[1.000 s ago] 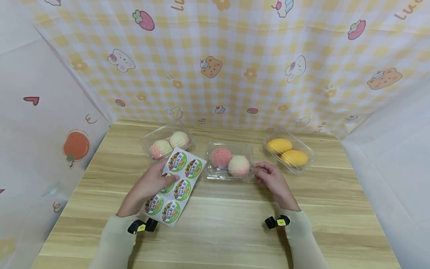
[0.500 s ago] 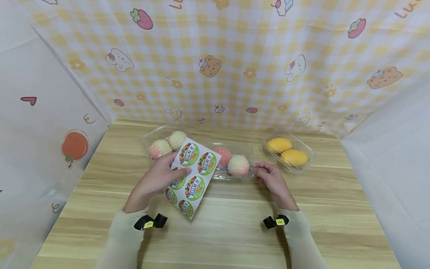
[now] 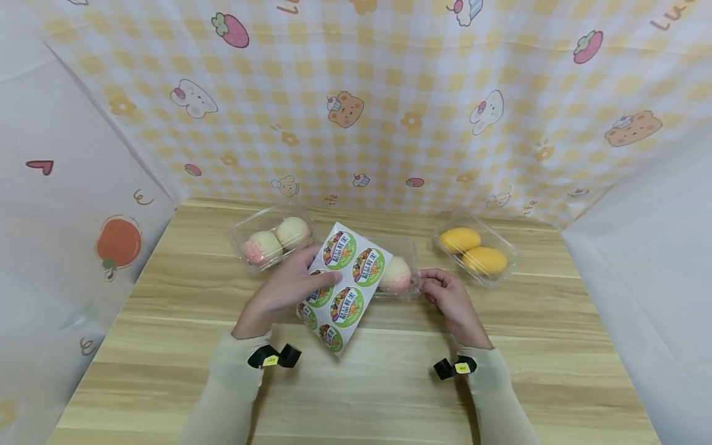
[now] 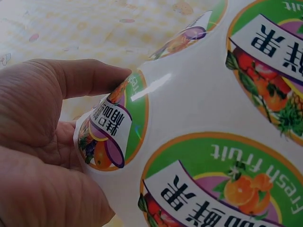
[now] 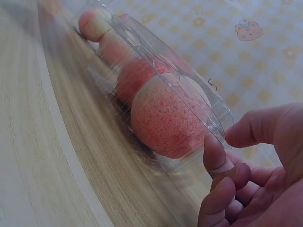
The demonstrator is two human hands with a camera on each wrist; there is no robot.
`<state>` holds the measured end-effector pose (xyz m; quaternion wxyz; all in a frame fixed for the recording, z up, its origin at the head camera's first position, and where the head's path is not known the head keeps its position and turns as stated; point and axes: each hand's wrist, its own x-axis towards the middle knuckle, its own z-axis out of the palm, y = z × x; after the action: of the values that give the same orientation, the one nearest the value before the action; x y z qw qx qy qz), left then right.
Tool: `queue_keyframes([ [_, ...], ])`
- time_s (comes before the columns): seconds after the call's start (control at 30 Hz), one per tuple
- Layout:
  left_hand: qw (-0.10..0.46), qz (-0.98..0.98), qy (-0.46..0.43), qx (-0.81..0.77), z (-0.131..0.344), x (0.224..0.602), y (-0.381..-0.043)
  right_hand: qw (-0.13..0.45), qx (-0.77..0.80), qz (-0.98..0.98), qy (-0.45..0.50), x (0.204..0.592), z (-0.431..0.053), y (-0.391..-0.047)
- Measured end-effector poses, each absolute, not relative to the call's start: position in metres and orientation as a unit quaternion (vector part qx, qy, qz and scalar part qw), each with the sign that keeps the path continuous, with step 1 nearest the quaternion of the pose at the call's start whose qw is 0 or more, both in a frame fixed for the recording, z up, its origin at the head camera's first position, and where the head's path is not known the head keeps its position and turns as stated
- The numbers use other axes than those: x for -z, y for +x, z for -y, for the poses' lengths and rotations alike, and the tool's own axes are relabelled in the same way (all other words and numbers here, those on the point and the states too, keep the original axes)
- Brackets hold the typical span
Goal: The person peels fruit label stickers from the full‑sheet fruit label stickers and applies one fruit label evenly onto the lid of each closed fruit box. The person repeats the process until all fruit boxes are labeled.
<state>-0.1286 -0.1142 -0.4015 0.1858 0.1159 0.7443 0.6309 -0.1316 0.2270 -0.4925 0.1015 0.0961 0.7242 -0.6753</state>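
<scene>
Thumb on top, the left hand (image 3: 289, 285) pinches a white sheet of round green stickers (image 3: 349, 279); the right hand (image 3: 450, 298) pinches a clear plastic box (image 3: 410, 250), near the far edge of the wooden table (image 3: 389, 377). The sheet hides the box's left part.

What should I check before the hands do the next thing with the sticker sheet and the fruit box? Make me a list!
1. Left hand gripping the sticker sheet: ok.
2. Right hand pinching the edge of the middle box: ok.
3. Fruit inside the middle box: ok.
4. Lid snapped fully shut: cannot tell.
5. One sticker peeled free: not ok, none shows off the sheet.
6. Head view of the whole middle box: not ok, the sheet hides part.
</scene>
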Motion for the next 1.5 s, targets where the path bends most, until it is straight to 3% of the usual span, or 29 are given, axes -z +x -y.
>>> queue_keyframes([
  [0.5, 0.210, -0.729, 0.156, -0.632, 0.096, 0.403, -0.133, 0.096, 0.662, -0.734, 0.116, 0.490, -0.221, -0.132],
  [0.77, 0.224, -0.718, 0.155, -0.640, 0.088, 0.407, -0.131, 0.077, 0.579, -0.808, 0.077, 0.484, -0.223, -0.132],
  [1.2, 0.234, -0.716, 0.154, -0.639, 0.083, 0.409, -0.131, -0.115, 0.492, -0.863, -0.019, 0.434, -0.210, -0.131],
  [1.5, 0.232, -0.717, 0.184, -0.631, 0.078, 0.412, -0.131, -0.150, 0.522, -0.829, -0.133, 0.393, -0.178, -0.123],
])
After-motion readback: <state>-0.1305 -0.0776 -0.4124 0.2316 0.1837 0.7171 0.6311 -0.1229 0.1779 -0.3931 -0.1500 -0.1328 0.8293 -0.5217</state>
